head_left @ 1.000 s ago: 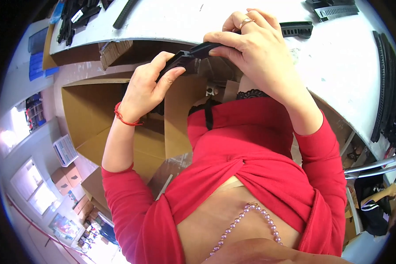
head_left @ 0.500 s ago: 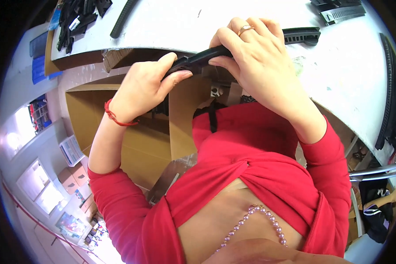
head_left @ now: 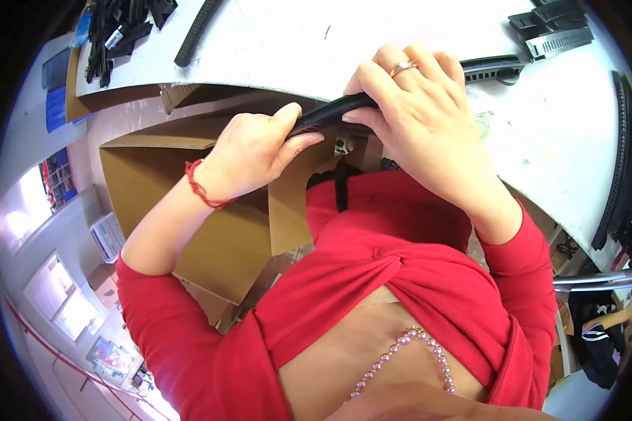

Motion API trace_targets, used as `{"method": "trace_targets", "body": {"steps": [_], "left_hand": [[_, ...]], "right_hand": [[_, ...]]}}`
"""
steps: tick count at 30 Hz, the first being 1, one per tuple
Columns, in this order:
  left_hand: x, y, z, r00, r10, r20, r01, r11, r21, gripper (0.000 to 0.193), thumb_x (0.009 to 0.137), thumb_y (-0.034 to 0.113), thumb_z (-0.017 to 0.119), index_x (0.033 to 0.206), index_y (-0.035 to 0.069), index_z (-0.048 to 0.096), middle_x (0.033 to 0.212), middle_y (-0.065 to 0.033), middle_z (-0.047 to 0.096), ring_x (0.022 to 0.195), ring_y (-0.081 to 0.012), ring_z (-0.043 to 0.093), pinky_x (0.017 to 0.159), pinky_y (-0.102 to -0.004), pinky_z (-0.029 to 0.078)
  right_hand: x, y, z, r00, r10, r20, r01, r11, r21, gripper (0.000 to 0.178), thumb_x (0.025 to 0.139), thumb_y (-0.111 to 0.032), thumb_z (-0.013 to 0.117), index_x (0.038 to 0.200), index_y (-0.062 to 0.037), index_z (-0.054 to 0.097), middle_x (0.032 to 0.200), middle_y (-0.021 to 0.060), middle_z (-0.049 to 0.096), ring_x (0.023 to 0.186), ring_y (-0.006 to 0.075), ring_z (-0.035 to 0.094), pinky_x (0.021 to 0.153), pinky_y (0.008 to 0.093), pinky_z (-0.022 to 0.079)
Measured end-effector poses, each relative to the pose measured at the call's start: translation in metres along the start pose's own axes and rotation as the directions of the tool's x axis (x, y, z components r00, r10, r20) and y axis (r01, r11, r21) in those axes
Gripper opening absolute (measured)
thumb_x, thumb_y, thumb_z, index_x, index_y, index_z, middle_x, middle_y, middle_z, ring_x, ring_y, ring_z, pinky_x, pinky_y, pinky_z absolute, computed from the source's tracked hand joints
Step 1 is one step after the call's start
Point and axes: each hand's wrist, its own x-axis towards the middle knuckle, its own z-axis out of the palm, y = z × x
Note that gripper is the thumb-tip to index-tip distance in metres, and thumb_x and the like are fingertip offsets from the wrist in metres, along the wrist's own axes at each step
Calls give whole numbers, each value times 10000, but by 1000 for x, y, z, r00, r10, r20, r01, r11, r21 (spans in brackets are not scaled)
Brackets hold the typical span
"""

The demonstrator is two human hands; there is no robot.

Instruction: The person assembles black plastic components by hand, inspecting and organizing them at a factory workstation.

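A long, narrow black plastic strip (head_left: 332, 111) is held between my two hands at the near edge of the table. It slants up to the right, and its slotted end sticks out beyond the right hand over the tabletop. My left hand (head_left: 254, 151), with a red cord at its wrist, pinches the lower-left end between thumb and fingers. Around the strip's middle, my right hand (head_left: 423, 116) is closed from above, thumb on the near side and a ring on one finger. The fingers hide much of the strip.
The white table (head_left: 274, 42) bears a pile of black parts (head_left: 123, 35), a black strip (head_left: 197, 34), ribbed black pieces (head_left: 555, 31) and long black strips (head_left: 619, 161) at right. Below its edge stands an open cardboard box (head_left: 218, 238). Another person's arm (head_left: 614, 316) shows at far right.
Both hands and the strip have shifted a little to the right. My left hand has come closer to the right one, and less of the strip shows between them.
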Motion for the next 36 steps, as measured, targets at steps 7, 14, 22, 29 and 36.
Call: {"method": "trace_targets", "body": {"steps": [7,14,22,29,36], "left_hand": [[-10,15,-1,986,83,-146,-79,996,35,248,937,190,628,991,-37,541,676,-228,589,632,-414,597,533,-452,451],[-39,45,-10,759,194,-621,37,940,339,351,921,168,639,1194,-26,534,1077,-209,589,1021,-355,567,903,-400,454],[-104,19,44,510,-341,-789,164,940,-300,360,969,73,563,1309,-6,474,1140,-168,560,990,-244,576,895,-342,468],[-112,17,84,564,-329,-758,188,944,-270,417,934,41,590,1330,8,465,1178,-174,535,978,-256,578,910,-360,470],[-84,35,86,587,-285,-757,104,955,-278,415,925,11,594,1321,-1,469,1146,-163,553,916,-222,600,874,-338,482]], "right_hand": [[-8,-7,-4,999,36,-32,-34,998,43,255,730,-258,752,893,-101,635,887,72,618,918,271,600,836,410,438],[-28,22,-17,976,-183,-120,179,983,-39,199,820,-180,662,1016,-151,681,979,72,597,963,258,582,808,396,492],[-69,186,-271,751,55,-658,-617,413,-670,380,822,-4,543,1133,-161,696,918,111,666,873,313,619,756,410,520],[-116,307,-347,424,624,-656,-819,-44,-572,338,948,-183,432,1163,-118,684,1212,169,642,1167,352,583,923,487,498],[-61,257,-289,843,233,-486,-527,545,-653,276,920,-151,517,1138,-104,679,1083,138,672,985,311,656,846,393,539]]}}
